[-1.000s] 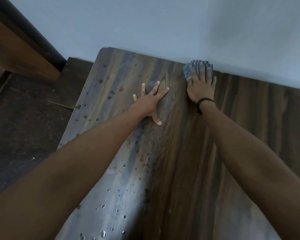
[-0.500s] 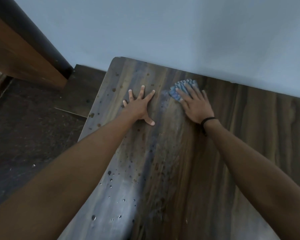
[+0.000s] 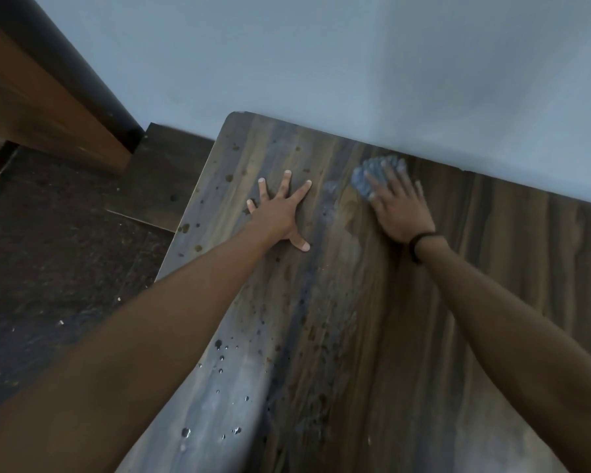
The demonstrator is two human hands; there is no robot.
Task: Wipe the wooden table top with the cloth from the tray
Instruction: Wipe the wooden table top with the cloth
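The wooden table top (image 3: 372, 336) has dark streaked grain, with water drops and brown spots along its left half. A blue cloth (image 3: 365, 179) lies near the table's far edge by the wall. My right hand (image 3: 398, 206) presses flat on the cloth, fingers spread over it; only the cloth's left and far parts show. My left hand (image 3: 280, 209) rests flat on the wood to the left of the cloth, fingers spread, holding nothing. The tray is not in view.
A pale blue wall (image 3: 355, 63) runs along the table's far edge. Dark floor (image 3: 48, 268) lies past the table's left edge. A brown wooden piece with a black edge (image 3: 48, 97) stands at the upper left.
My right hand slid the cloth left from the far edge toward my left hand, then back right a little near the wall. My left hand stays flat on the wood.
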